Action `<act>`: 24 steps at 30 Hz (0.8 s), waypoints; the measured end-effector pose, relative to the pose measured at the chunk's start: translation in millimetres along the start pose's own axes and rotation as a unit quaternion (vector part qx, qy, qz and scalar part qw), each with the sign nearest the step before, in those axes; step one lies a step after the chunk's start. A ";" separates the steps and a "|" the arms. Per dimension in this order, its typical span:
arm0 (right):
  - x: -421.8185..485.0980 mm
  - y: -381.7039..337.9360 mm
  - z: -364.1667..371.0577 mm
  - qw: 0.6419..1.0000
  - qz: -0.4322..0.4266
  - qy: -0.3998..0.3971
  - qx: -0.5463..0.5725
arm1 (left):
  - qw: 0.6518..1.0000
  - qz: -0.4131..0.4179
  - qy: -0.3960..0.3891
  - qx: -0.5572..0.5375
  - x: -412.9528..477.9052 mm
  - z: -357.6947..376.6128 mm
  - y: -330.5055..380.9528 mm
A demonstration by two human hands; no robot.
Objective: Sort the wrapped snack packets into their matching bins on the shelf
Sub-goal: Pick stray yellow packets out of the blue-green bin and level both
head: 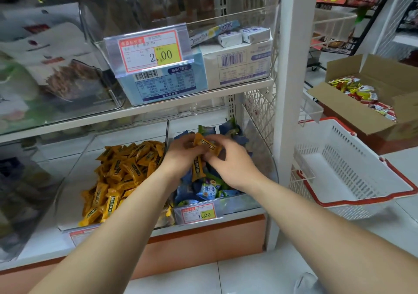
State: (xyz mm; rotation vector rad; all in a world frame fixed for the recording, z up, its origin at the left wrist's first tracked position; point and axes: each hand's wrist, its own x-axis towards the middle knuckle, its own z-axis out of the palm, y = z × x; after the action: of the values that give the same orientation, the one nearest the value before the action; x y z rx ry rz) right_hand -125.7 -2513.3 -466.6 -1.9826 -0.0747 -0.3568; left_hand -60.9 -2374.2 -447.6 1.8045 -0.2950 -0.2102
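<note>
At centre frame, my left hand (181, 155) and right hand (228, 161) curled their fingers round orange packets (209, 147). One was pinched between both hands and another hung under the left palm. I judged them light, crinkly and slick, best pinched across the middle rather than by the sealed ends. They hovered over the right bin (246, 201) of blue packets (207, 190). Their matching pile filled the left bin (72, 180), lower left. A basket (352, 180) stood at right.

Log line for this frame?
phase: sorting | left hand: grips orange packets | right hand: pinches one | where: above blue-green bin | next, likely: orange bin
</note>
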 end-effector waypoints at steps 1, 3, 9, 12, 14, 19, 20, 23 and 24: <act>1.0 1.1 1.8 1.000 0.006 0.011 0.005 | 1.000 -0.013 -0.006 -0.016 -1.0 0.6 0.4; 4.0 2.4 1.3 0.998 0.048 0.046 0.016 | 0.997 -0.041 -0.019 -0.064 -2.8 1.0 -0.2; 3.7 6.6 0.5 0.973 0.203 -0.008 0.114 | 0.971 -0.099 -0.001 -0.216 -1.0 0.6 -2.1; 3.8 5.1 8.9 0.950 0.242 -0.055 0.187 | 0.966 -0.088 0.004 -0.245 2.0 4.8 -3.0; 3.7 3.5 11.6 0.942 0.245 -0.070 0.220 | 0.970 -0.069 0.003 -0.234 0.8 7.5 -2.2; 7.4 4.9 6.5 0.984 0.160 -0.023 0.079 | 0.997 -0.002 -0.005 -0.077 1.7 10.8 -9.2; 7.5 5.1 4.3 0.988 0.144 -0.011 0.048 | 1.000 0.013 -0.010 -0.020 2.6 10.4 -10.9; 6.5 6.3 -0.9 0.993 0.114 -0.001 0.012 | 0.996 0.033 -0.061 0.063 2.3 8.3 -13.2; 6.1 6.6 -2.1 0.994 0.109 -0.001 0.011 | 0.995 0.032 -0.069 0.066 1.8 7.9 -13.2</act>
State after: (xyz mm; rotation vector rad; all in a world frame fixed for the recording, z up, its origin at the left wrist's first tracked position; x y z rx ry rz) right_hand -118.9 -2518.6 -469.9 -1.9462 0.1364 -0.2115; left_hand -60.3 -2378.9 -462.3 1.9123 -0.4737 -0.2752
